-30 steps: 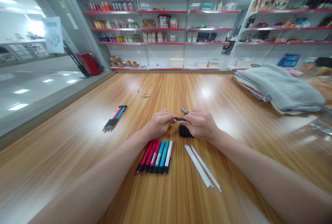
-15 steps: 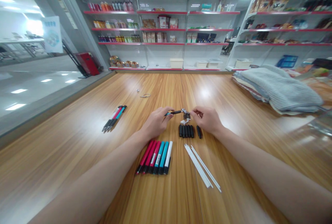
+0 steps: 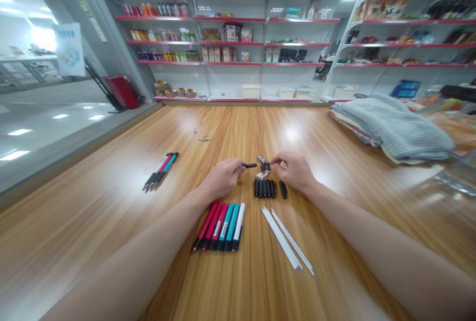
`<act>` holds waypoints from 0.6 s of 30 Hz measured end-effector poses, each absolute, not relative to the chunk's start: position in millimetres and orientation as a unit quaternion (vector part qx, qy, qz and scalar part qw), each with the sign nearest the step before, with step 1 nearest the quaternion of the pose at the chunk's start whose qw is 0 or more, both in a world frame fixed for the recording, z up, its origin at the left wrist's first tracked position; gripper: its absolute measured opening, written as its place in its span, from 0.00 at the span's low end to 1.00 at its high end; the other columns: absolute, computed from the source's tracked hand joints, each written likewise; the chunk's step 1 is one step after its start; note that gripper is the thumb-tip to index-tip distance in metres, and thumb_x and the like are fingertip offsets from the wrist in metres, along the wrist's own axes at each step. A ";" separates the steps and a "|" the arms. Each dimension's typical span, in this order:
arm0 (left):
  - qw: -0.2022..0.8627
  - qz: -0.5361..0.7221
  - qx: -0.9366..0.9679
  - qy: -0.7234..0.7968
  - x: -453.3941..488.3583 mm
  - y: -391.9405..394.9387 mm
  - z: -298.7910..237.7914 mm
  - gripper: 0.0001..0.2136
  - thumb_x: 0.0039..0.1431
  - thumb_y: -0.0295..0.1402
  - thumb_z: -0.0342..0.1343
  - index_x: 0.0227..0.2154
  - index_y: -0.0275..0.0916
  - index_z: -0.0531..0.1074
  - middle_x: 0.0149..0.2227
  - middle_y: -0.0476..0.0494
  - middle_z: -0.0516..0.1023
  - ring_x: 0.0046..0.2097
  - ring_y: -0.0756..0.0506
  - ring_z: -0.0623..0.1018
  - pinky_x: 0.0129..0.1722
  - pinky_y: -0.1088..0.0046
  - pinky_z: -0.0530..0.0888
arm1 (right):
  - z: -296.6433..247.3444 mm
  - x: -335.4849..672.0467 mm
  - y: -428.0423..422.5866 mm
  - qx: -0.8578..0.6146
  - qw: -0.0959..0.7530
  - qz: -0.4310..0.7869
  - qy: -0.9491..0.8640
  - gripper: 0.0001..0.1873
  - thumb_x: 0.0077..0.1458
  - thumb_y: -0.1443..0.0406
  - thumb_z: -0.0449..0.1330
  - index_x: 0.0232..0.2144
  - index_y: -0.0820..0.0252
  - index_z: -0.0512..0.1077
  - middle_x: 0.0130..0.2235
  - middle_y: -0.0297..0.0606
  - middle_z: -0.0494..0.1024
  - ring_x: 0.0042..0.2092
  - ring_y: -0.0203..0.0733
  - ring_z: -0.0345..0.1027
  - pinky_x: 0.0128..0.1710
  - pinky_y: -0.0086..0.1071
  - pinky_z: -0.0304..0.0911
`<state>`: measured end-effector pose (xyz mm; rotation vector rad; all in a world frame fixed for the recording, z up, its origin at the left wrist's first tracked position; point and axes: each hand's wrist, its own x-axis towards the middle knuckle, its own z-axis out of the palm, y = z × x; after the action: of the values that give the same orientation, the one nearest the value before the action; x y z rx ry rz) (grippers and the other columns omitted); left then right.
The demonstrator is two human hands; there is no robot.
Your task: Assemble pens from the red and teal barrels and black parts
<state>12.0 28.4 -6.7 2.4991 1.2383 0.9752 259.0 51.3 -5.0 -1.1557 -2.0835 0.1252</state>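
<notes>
My left hand (image 3: 224,176) is closed around a pen (image 3: 250,165) whose black grip end points right. My right hand (image 3: 292,168) is at the small metal tips (image 3: 262,160), thumb and forefinger pinched together; what lies between them is too small to make out. Below the tips are small dark springs (image 3: 265,167) and white plastic bits (image 3: 261,176). Several black grips (image 3: 265,188) stand in a row, with a single black grip (image 3: 283,189) to their right. Nearer me lie pink, blue and white pen barrels (image 3: 219,227) and thin white refills (image 3: 286,239).
A few whole pens (image 3: 160,171) lie at the left of the wooden table (image 3: 111,241). Farther back are a thin loop (image 3: 206,137) and a tiny shiny piece (image 3: 195,131). Folded cloths (image 3: 394,125) are stacked at the right. Stocked shelves (image 3: 230,63) stand behind the table.
The pen's tip end has drawn slightly away from the metal tips, and my hands are a little farther apart. The whole view has shifted slightly.
</notes>
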 end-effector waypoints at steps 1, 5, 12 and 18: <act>0.089 0.329 0.843 0.416 11.9 28.5 -6.9 0.09 0.65 0.33 0.45 0.38 0.39 0.71 0.34 0.45 0.75 0.37 0.46 0.74 0.35 0.71 0.68 | -5.3 259.2 51.7 -0.452 0.368 0.050 -0.811 0.07 0.51 0.68 0.57 0.31 0.57 0.76 0.32 0.34 0.78 0.34 0.39 0.69 0.34 0.31 0.61; 0.061 0.342 0.844 0.409 10.8 29.2 -7.3 0.09 0.65 0.32 0.46 0.37 0.38 0.71 0.35 0.43 0.75 0.39 0.46 0.74 0.37 0.70 0.69 | -4.9 258.1 51.1 -0.454 0.365 0.051 -0.811 0.07 0.52 0.67 0.57 0.32 0.57 0.76 0.31 0.34 0.77 0.33 0.38 0.68 0.33 0.30 0.60; 0.035 0.343 0.857 0.383 9.6 28.6 -4.7 0.07 0.64 0.32 0.50 0.39 0.39 0.73 0.35 0.44 0.74 0.40 0.46 0.72 0.41 0.68 0.69 | 4.7 254.9 43.4 -0.425 0.372 0.033 -0.825 0.08 0.56 0.65 0.56 0.31 0.59 0.74 0.30 0.35 0.76 0.33 0.38 0.67 0.33 0.31 0.58; -0.029 0.364 0.877 0.312 12.8 24.0 -1.2 0.09 0.64 0.33 0.51 0.43 0.40 0.73 0.35 0.43 0.75 0.39 0.46 0.72 0.41 0.67 0.69 | 13.4 243.2 26.0 -0.353 0.337 -0.009 -0.873 0.13 0.58 0.57 0.56 0.33 0.59 0.74 0.29 0.37 0.75 0.34 0.39 0.66 0.36 0.32 0.56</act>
<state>12.8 24.0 -1.2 2.8065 1.0002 1.1663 243.2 26.0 13.4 -0.9190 -2.2760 -0.0242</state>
